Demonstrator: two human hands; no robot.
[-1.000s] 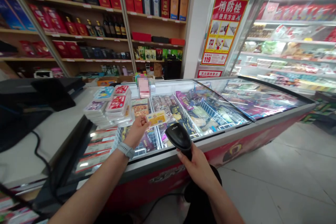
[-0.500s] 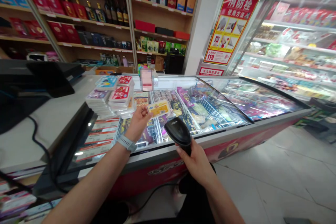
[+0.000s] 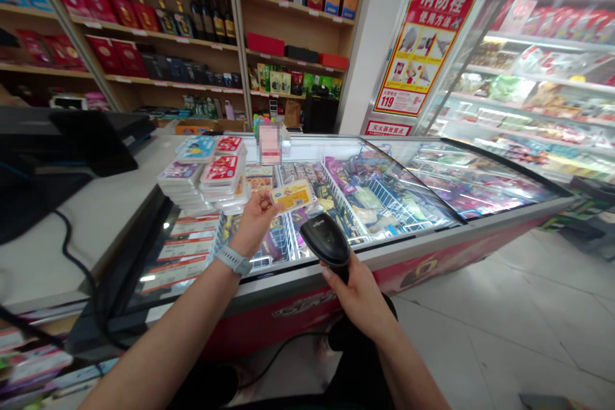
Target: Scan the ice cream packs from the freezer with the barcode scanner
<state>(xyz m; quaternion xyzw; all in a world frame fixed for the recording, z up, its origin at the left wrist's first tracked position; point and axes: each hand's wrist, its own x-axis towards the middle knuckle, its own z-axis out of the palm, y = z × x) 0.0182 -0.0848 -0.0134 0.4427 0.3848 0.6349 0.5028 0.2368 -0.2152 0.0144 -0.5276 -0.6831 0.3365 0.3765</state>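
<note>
My left hand (image 3: 258, 216), with a pale watch on its wrist, pinches the left end of a flat yellow package (image 3: 293, 196) above the freezer. The package's printed label with a barcode faces up. My right hand (image 3: 354, 288) is wrapped round the handle of a black barcode scanner (image 3: 327, 240). The scanner's head lies just below and right of the package, apart from it. Left of my left hand, stacks of flat plastic packs (image 3: 221, 170) with red, blue and purple labels stand on the freezer top.
A glass-topped freezer (image 3: 418, 237) with wire baskets of frozen bags runs to the right. On the left are a counter (image 3: 43, 256), a dark device (image 3: 93, 141) and a black cable (image 3: 72, 256). Shelves with boxes and bottles stand behind.
The view has shifted very slightly. Both hands keep their holds, with the yellow package and the scanner in nearly the same places.
</note>
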